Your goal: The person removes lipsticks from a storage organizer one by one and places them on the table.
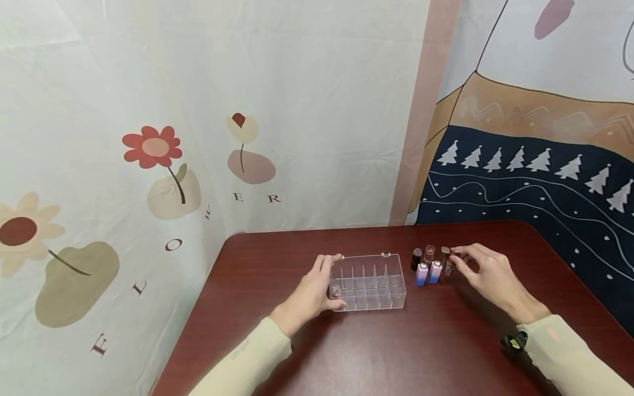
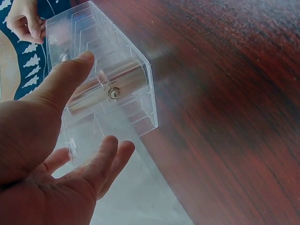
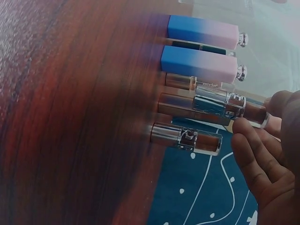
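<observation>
My left hand holds the left end of a clear compartment box, its thumb on the near side and its fingers on the far side. A lipstick tube sits inside the box at that end. Over at the right, my right hand pinches a lipstick by its clear cap end; the tube has a silver base and a brownish upper part. A matching lipstick stands on the table beside it. Two pink-and-blue tubes stand in front of the group.
Behind the pink-and-blue tubes stand a dark tube, a clear-capped tube and a square brown one. All rest on a reddish-brown table. Printed cloths hang along its back and right side.
</observation>
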The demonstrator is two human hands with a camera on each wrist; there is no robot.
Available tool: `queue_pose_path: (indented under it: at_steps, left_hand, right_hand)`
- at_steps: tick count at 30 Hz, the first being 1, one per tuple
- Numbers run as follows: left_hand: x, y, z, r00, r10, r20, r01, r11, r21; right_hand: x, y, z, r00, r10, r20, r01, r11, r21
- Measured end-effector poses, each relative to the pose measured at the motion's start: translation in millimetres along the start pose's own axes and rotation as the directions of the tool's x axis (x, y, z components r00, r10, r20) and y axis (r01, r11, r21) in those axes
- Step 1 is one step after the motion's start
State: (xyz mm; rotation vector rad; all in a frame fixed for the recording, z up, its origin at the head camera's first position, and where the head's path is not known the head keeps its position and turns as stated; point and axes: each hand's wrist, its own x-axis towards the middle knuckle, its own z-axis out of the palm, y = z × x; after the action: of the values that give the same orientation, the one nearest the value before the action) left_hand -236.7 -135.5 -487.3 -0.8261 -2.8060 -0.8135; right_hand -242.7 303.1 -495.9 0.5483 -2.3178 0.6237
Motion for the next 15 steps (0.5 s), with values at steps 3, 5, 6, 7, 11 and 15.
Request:
queue_pose_path:
  at_steps: [3, 5, 6, 7, 11, 15]
  left_hand:
    - [0.2, -0.3, 0.2, 1.0, -0.002, 0.002, 0.002, 1.0, 0.003]
    - [0.4, -0.6, 0.4, 1.0, -0.004, 0.008, 0.004, 1.0, 0.006]
    - [0.3, -0.7, 0.5, 1.0, -0.003, 0.008, 0.003, 1.0, 0.008]
    - [0.4, -0.8, 0.6, 1.0, -0.005, 0.01, 0.005, 1.0, 0.01]
    - [0.3, -0.6, 0.4, 1.0, -0.008, 0.016, 0.008, 1.0, 0.013]
    - [1.2, -1.5, 1.4, 1.0, -0.015, 0.017, 0.015, 1.0, 0.01]
  right_hand:
    - [-0.1, 0.8, -0.3, 1.0, 0.005, 0.011, -0.005, 1.0, -0.003]
    - [-0.7, 1.8, -0.6, 1.0, 0.01, 0.02, -0.01, 1.0, -0.006]
    - [-1.1, 2.4, -0.5, 1.0, 0.013, 0.026, -0.013, 1.0, -0.008]
    - [-1.6, 3.0, -0.5, 0.999, 0.015, 0.031, -0.015, 1.0, -0.01]
    - [-3.7, 4.9, 0.2, 0.999, 0.022, 0.046, -0.021, 1.0, -0.014]
    - [-4.3, 5.4, 2.1, 0.999, 0.013, 0.041, -0.012, 1.0, -0.017]
